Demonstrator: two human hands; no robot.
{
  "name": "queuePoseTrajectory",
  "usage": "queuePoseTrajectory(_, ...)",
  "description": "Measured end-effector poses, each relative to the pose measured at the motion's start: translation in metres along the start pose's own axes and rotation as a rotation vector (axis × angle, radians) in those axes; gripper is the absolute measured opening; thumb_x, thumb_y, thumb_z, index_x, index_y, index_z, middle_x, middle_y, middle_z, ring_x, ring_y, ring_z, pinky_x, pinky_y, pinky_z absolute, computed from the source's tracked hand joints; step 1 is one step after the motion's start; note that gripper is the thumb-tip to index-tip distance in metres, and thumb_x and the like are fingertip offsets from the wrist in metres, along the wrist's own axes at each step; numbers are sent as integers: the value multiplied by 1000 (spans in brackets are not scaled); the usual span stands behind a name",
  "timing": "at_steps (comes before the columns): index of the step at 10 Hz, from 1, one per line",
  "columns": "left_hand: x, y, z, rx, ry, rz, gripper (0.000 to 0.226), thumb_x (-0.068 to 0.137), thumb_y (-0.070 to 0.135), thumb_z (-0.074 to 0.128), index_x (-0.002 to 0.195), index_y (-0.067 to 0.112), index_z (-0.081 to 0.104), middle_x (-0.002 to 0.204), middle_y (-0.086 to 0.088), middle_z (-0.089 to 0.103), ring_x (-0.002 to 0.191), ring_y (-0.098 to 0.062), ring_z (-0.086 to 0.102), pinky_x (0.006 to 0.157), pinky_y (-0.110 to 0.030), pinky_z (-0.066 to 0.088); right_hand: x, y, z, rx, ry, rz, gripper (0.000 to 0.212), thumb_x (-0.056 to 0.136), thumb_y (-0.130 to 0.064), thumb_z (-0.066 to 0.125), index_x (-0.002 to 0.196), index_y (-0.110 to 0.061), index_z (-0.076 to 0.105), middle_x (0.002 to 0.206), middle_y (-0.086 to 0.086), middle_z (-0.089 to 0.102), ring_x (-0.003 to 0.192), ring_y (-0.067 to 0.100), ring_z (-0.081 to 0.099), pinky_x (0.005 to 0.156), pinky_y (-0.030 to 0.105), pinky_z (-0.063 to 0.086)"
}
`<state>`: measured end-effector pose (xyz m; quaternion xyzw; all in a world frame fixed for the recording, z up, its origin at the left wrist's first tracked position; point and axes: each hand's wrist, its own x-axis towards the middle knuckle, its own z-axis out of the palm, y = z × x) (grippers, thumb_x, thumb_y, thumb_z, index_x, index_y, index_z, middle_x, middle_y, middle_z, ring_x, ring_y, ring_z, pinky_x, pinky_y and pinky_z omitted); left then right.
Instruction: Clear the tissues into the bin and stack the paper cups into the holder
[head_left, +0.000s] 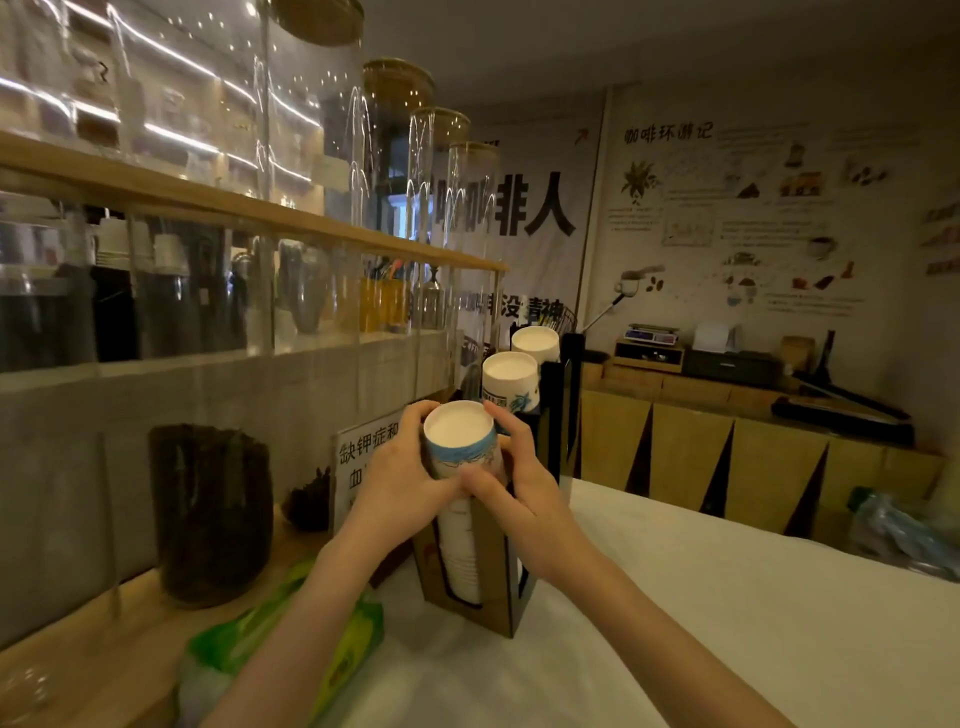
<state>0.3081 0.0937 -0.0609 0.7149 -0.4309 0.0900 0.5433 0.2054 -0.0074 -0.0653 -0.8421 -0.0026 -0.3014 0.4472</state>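
From the head camera I see my left hand (400, 483) and right hand (519, 488) both clamped around the top paper cup (460, 439), which sits on a cup stack (460, 540) inside the nearest holder (488, 587) on the white table (727, 623). Two more filled holders stand behind. A green tissue pack (291, 639) lies at the table's left edge.

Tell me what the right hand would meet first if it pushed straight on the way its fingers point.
The right hand points left into the blue-and-white paper cup stack, already touching it; past that, probably the left hand.
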Motion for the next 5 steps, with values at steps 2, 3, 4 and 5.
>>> queuePoseTrajectory(2,1,18,2,260,69,176,70,67,24,74,129,25,41,121,3,46,110,-12,44,87,-19,36,-2,-11,-12,-73,-51,17,73,82,-56,48,142,-40,10,149,-9,31,136,9,30,112,42,30)
queuePoseTrajectory(3,7,37,5,483,22,200,63,70,33,71,126,24,46,130,-3,45,121,-21,39,98,-35,36,-13,-28,-32,-135,-53,40,78,86,-44,52,144,-34,2,154,-8,20,139,8,20,115,33,22)
queuePoseTrajectory(4,23,73,8,573,-37,309,56,73,42,66,123,24,49,129,-2,49,121,-21,41,99,-40,38,-30,-58,-67,-259,18,-37,66,86,-38,55,141,-34,20,143,-20,33,131,-4,30,111,27,30)
queuePoseTrajectory(5,50,120,9,545,-155,350,47,76,45,60,119,27,52,124,1,53,115,-16,46,95,-36,41,-61,-99,-112,-210,167,-176,53,84,-33,59,131,-41,35,124,-33,45,120,-15,39,99,10,38)
